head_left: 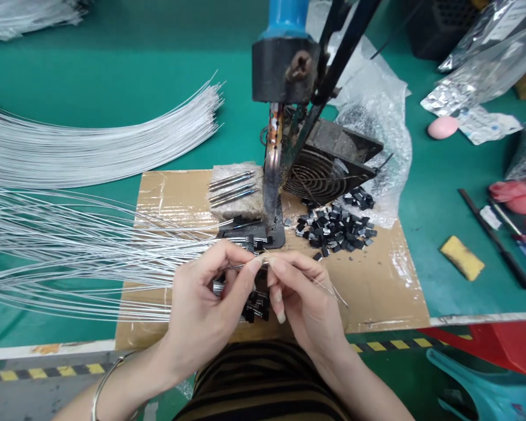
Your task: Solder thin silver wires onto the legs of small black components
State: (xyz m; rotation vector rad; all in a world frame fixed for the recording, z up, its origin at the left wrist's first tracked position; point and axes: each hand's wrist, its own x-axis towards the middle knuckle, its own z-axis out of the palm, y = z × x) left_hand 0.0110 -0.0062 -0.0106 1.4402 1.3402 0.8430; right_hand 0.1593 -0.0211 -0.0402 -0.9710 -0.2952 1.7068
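My left hand (208, 301) and my right hand (304, 292) meet at the front middle of the cardboard, thumb and forefinger pinched on each. Between them they grip a thin wire (328, 287), whose loose ends stick out past the right fingers. What lies right at the fingertips is too small to make out. Beneath and behind my hands sit wires (158, 257) with black tips (258, 307), partly covered by the fingers. Just behind the fingertips, a metal nozzle (272, 187) on a blue-handled heating tool (287, 20) points down.
Small black pieces (333, 228) lie heaped to the right on the cardboard (377, 286). Several metal rods (232, 190) rest on a pad behind my left hand. A black fan (328, 169) stands beside the nozzle. A large wire bundle (92, 149) and a yellow sponge (462, 258) flank the cardboard.
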